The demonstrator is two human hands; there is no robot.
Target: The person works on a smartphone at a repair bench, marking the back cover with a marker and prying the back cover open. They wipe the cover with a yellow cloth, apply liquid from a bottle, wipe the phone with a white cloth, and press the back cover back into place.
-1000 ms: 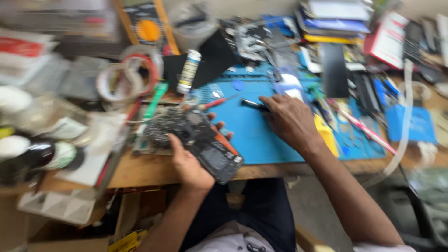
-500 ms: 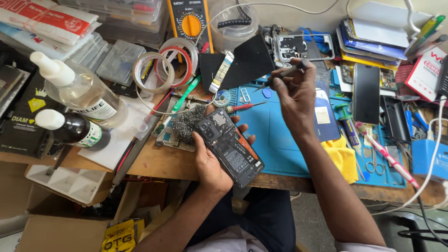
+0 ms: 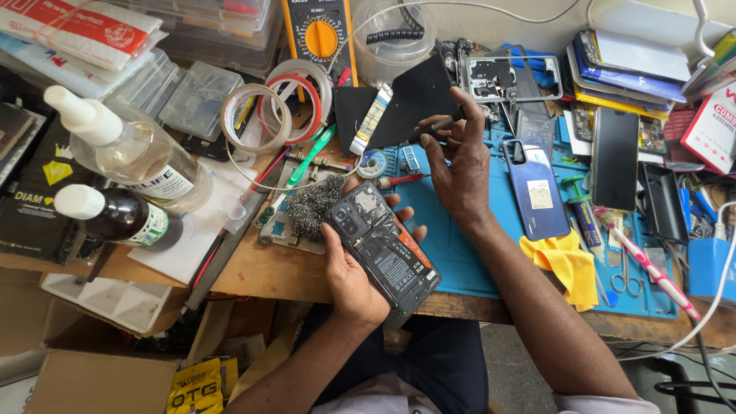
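Over desk edge, head view: opened phone (image 3: 382, 247), back cover off, gripped in left hand (image 3: 354, 276), just left of blue mat (image 3: 460, 253). Dark tool (image 3: 438, 123) pinched by right hand (image 3: 460, 165) above mat. Risk judged: exposed board could be scratched if tool slips; phone could be dropped past edge.

A clear plastic bottle with a white nozzle (image 3: 126, 153) lies near the desk's left edge, a dark glass bottle with a white cap (image 3: 115, 216) just beside it. Two rolls of adhesive tape (image 3: 276, 103) rest toward the back, below a yellow multimeter (image 3: 320, 34). On the blue work mat (image 3: 460, 261), a blue phone back cover (image 3: 534, 188) lies beside a crumpled yellow cloth (image 3: 566, 264).
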